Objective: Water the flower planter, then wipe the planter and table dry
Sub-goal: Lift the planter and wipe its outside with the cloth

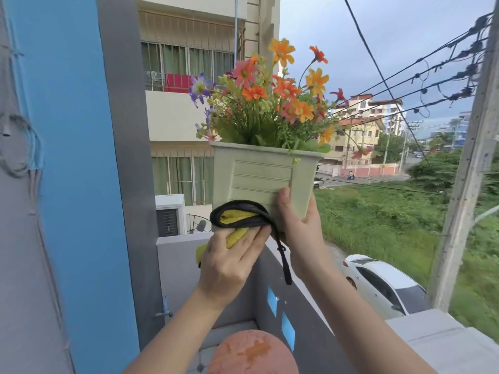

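A pale green square planter [259,176] full of orange, pink and purple flowers [272,95] is lifted up in the air in front of me. My right hand [298,217] grips its lower right corner, thumb on the front face. My left hand [232,263] presses a yellow cloth with a black edge [239,217] against the planter's lower left front and bottom. A black loop of the cloth dangles between my hands. The planter's underside is hidden.
A round reddish table top [251,352] with a wet patch lies below, at the bottom edge. A grey balcony wall [310,327] runs right of it, a blue and grey pillar [81,184] stands left. Beyond the wall lie a white car, grass and buildings.
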